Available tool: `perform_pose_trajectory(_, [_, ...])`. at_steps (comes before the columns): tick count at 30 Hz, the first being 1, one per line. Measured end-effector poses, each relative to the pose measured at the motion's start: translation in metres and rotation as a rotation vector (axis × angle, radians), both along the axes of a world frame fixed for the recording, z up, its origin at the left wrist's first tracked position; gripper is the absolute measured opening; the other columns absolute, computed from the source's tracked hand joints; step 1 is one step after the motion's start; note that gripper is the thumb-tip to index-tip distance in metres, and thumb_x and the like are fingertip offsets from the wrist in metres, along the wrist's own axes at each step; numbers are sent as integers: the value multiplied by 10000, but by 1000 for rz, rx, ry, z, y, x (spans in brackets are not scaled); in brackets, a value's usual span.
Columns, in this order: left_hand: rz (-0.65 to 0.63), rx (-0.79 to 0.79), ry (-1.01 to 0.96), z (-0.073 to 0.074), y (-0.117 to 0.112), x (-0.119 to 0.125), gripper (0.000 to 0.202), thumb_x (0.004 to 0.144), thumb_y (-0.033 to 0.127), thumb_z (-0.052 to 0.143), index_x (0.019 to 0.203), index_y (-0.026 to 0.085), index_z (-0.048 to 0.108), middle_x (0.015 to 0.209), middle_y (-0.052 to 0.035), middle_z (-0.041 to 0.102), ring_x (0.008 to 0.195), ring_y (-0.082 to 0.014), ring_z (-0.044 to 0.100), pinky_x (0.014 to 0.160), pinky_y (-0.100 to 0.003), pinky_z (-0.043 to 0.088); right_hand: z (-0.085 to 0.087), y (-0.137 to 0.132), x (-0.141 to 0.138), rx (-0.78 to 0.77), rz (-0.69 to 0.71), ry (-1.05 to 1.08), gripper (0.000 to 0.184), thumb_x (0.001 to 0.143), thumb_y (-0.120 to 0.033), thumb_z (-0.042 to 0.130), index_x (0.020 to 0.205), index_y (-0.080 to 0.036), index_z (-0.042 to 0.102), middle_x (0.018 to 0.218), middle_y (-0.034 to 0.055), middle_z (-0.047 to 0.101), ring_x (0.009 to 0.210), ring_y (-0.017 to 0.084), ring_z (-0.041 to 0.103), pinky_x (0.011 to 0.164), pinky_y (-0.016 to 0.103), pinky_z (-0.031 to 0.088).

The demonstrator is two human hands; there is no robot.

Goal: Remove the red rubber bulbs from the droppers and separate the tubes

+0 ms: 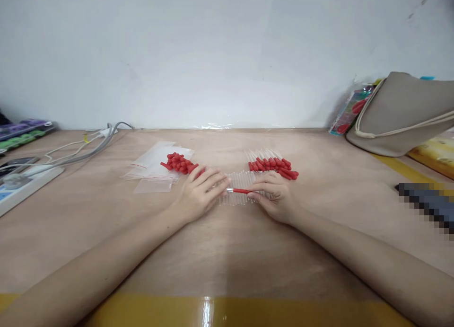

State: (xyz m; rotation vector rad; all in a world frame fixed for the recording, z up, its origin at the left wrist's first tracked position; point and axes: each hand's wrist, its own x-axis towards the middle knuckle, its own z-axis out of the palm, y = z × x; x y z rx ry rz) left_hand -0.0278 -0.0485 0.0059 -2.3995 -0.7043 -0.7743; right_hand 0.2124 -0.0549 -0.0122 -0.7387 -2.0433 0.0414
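My left hand (202,192) and my right hand (276,197) meet over a row of clear glass tubes (241,178) lying on the table. Between them I pinch one dropper (239,190): the left fingertips close on its glass end, the right fingers close on its red rubber bulb. A heap of loose red bulbs (180,162) lies just beyond my left hand. A pile of assembled droppers with red bulbs (271,163) lies just beyond my right hand.
Clear plastic bags (156,168) lie left of the red bulbs. A power strip (24,185) with cables sits at far left. A beige bag (400,114) rests at right against the wall. Yellow tape (230,313) runs along the table's near edge.
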Motion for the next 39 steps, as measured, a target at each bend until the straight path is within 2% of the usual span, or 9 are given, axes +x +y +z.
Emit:
perform_pose_trajectory(3, [-53, 20, -25, -3, -2, 6, 131, 851, 186, 527, 950, 199, 613, 915, -4, 698, 882, -165, 631, 932, -407, 401, -3, 0, 0, 25, -4, -38, 95, 799, -262, 594, 842, -227, 672, 759, 9, 663, 700, 149, 524, 677, 328, 410])
perform_pose_trajectory(5, [-60, 32, -31, -6, -3, 9, 102, 852, 168, 523, 904, 177, 610, 867, -4, 703, 842, -149, 642, 936, -398, 409, -4, 0, 0, 69, -31, -79, 102, 795, -252, 595, 867, -229, 663, 781, 5, 666, 711, 149, 526, 683, 327, 398])
perform_pose_trajectory(9, [-71, 77, -11, -8, -6, 14, 114, 853, 151, 509, 927, 148, 596, 906, -38, 700, 915, -167, 638, 987, -426, 398, -2, -4, -7, 194, -89, -206, 209, 806, -292, 573, 988, -203, 625, 925, 37, 666, 799, 175, 549, 698, 336, 386])
perform_pose_trajectory(12, [-87, 104, 3, -7, -10, 17, 127, 858, 128, 486, 928, 136, 591, 899, -53, 699, 940, -185, 636, 1014, -472, 376, -1, -6, -16, 260, -111, -278, 236, 824, -298, 554, 1010, -163, 609, 911, 56, 673, 823, 191, 563, 715, 342, 397])
perform_pose_trajectory(17, [-116, 101, 35, -6, -13, 18, 149, 859, 99, 461, 940, 119, 584, 856, -54, 696, 973, -193, 626, 1046, -489, 346, -5, -4, -22, 307, -27, -327, 168, 851, -182, 503, 960, -103, 603, 818, 65, 671, 757, 166, 575, 690, 300, 455])
perform_pose_trajectory(24, [-163, 59, 38, -10, -13, 16, 145, 865, 85, 444, 917, 112, 576, 829, -42, 689, 1076, -187, 571, 1099, -490, 256, -3, -5, -16, 475, 35, -349, 167, 842, -152, 508, 972, -95, 596, 876, 79, 677, 806, 169, 612, 752, 309, 512])
perform_pose_trajectory(33, [-155, 53, 22, -11, -15, 14, 104, 866, 118, 481, 892, 115, 583, 821, -41, 697, 1043, -165, 592, 1096, -458, 272, 4, -9, -8, 541, 46, -422, 181, 847, -148, 510, 986, -86, 609, 929, 75, 688, 873, 176, 636, 817, 318, 535])
perform_pose_trajectory(37, [-144, 38, 22, -11, -19, 14, 120, 869, 135, 478, 910, 141, 591, 889, -30, 696, 1087, -192, 563, 1095, -515, 236, 8, -12, -4, 560, 56, -450, 192, 857, -157, 499, 996, -88, 613, 953, 73, 686, 906, 178, 632, 830, 317, 532])
perform_pose_trajectory(39, [-143, 35, 22, -11, -20, 14, 115, 861, 146, 494, 922, 142, 591, 953, -39, 687, 1101, -205, 552, 1080, -513, 269, 8, -14, -3, 567, 65, -454, 196, 853, -157, 507, 1001, -83, 613, 971, 79, 682, 923, 181, 626, 840, 318, 525])
